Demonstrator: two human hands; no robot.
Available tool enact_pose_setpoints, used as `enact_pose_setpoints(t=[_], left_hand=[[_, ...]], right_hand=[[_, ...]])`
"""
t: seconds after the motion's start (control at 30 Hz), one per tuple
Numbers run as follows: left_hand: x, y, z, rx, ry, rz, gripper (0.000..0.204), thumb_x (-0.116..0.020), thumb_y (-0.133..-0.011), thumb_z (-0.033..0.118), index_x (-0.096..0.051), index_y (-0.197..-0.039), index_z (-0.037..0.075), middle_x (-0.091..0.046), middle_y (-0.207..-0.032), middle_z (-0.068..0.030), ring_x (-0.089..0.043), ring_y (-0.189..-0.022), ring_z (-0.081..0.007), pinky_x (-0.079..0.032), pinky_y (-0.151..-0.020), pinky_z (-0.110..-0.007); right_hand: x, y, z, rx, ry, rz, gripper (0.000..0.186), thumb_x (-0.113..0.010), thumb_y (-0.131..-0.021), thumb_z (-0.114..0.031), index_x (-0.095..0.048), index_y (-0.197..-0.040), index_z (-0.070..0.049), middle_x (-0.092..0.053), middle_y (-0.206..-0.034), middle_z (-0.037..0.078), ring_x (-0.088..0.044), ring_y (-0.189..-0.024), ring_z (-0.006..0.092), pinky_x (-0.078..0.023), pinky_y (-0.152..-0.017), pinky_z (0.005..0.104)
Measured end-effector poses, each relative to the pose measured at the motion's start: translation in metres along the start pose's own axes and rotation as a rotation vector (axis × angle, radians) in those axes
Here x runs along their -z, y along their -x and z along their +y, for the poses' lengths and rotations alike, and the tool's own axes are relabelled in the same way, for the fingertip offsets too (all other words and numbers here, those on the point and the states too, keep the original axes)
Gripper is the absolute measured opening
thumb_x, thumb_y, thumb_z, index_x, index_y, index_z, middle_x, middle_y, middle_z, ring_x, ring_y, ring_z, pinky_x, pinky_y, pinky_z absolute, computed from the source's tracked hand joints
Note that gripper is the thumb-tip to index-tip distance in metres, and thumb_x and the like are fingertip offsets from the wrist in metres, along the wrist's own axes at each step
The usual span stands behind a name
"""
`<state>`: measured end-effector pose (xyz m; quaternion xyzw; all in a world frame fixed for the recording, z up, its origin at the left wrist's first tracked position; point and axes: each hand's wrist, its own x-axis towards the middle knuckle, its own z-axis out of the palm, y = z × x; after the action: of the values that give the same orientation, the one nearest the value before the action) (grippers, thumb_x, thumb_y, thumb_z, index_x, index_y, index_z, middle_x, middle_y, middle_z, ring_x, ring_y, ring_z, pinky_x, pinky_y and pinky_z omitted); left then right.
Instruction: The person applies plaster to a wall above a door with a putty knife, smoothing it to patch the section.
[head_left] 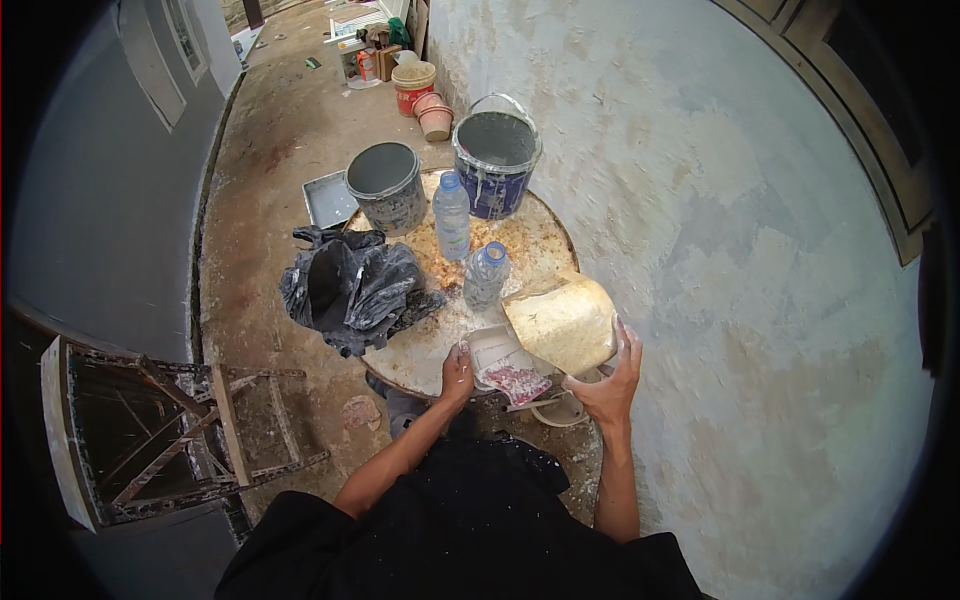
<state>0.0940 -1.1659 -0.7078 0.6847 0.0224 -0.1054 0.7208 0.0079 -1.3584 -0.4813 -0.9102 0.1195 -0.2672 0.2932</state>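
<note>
Both hands are busy at the near edge of the round, rusty tabletop; the left hand is closed on the left rim of a pale, shallow plastic container, thumb uppermost; the right hand grips a yellowed, curved plastic piece by its right side, fingers spread up the edge and thumb low; that piece tilts over the right part of the container, and whether the two touch I cannot tell; a red-and-white speckled patch shows at the container's near end, scrap or residue being too hard to call.

The step in hand looks like two-handed positioning, one piece brought against the other; the next move, I judge, calls for a steady left hold while the right controls the tilt, with care for the near water bottle just beyond; a far water bottle stands behind it; a crumpled black plastic bag lies on the left; at the far side stand a grey-smeared bucket and, to its right, a dark blue bucket.
</note>
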Motion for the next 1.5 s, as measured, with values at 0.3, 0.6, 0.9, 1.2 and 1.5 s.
enact_pose_setpoints(t=[0.3,0.6,0.9,1.2,1.5], left_hand=[[-0.011,0.002,-0.002,0.010,0.124,-0.035,0.037,-0.038,-0.101,0.020,-0.044,-0.125,-0.007,-0.058,-0.111,-0.0138,-0.052,-0.100,-0.0154,-0.042,-0.088,-0.027],[-0.016,-0.001,-0.013,-0.011,0.018,-0.068,0.040,-0.038,-0.100,0.021,-0.041,-0.128,-0.009,-0.058,-0.114,-0.0152,-0.052,-0.103,-0.0164,-0.041,-0.091,-0.028],[-0.017,0.003,-0.004,0.018,0.060,-0.075,0.039,-0.038,-0.100,0.017,-0.040,-0.129,-0.010,-0.057,-0.117,-0.0149,-0.051,-0.105,-0.0168,-0.040,-0.092,-0.027],[-0.015,0.006,-0.002,0.011,0.035,-0.048,0.041,-0.039,-0.101,0.023,-0.042,-0.126,-0.009,-0.058,-0.112,-0.0135,-0.052,-0.101,-0.0158,-0.041,-0.089,-0.027],[-0.014,0.007,-0.003,-0.047,0.056,-0.049,0.040,-0.039,-0.101,0.027,-0.047,-0.122,-0.006,-0.059,-0.108,-0.0121,-0.052,-0.098,-0.0152,-0.042,-0.088,-0.027]], right_hand=[[0.003,-0.003,-0.005,0.096,-0.015,-0.077,0.098,-0.083,-0.044,-0.017,-0.045,-0.134,-0.006,-0.043,-0.124,0.025,-0.047,-0.115,0.0391,-0.044,-0.094,0.0432],[0.009,-0.004,-0.004,0.122,-0.045,-0.128,0.100,-0.084,-0.042,-0.016,-0.046,-0.134,-0.009,-0.044,-0.123,0.023,-0.048,-0.114,0.0381,-0.045,-0.094,0.0424],[0.003,0.000,0.002,0.047,-0.066,-0.127,0.097,-0.085,-0.042,-0.016,-0.048,-0.131,-0.006,-0.045,-0.123,0.022,-0.049,-0.113,0.0361,-0.045,-0.094,0.0418],[-0.002,0.000,-0.002,0.075,-0.048,-0.124,0.098,-0.085,-0.043,-0.018,-0.047,-0.133,-0.007,-0.045,-0.123,0.023,-0.049,-0.113,0.0370,-0.045,-0.094,0.0419],[-0.004,0.000,-0.005,0.136,-0.038,-0.125,0.099,-0.085,-0.045,-0.018,-0.046,-0.135,-0.008,-0.046,-0.122,0.022,-0.049,-0.113,0.0361,-0.044,-0.094,0.0420]])
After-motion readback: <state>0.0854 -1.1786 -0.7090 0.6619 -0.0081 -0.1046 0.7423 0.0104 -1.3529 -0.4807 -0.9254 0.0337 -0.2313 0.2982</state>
